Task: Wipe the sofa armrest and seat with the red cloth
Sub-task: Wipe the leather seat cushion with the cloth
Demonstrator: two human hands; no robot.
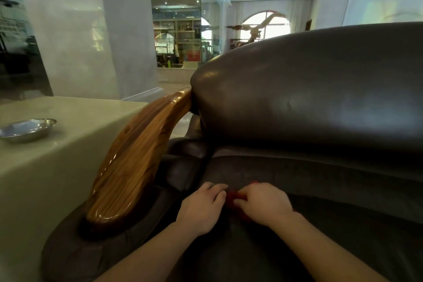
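Both hands are down on the seat [297,247] of the dark leather sofa, close together, with the red cloth [231,197] bunched between them. Only slivers of red show: most of the cloth is buried under the right hand [263,205], whose fingers are curled down onto it, so that grip looks clamped on the cloth. The left hand [202,208] lies just beside it, fingers bent and resting at the cloth's edge; whether it truly holds the fabric or only steadies it, I cannot tell.

So where are we? The cloth is on the seat, near the back cushion [320,98], and that reads as seat wiping or perhaps gathering the cloth up for a stroke. The wooden armrest [135,167] gleams off to the left, well apart from the cloth. It may already be wiped, but shine alone proves nothing. The leather shows no clear wet track either, so how much seat is covered stays open. To the left, a metal dish [26,129] sits on the pale tabletop [68,155], out of play.
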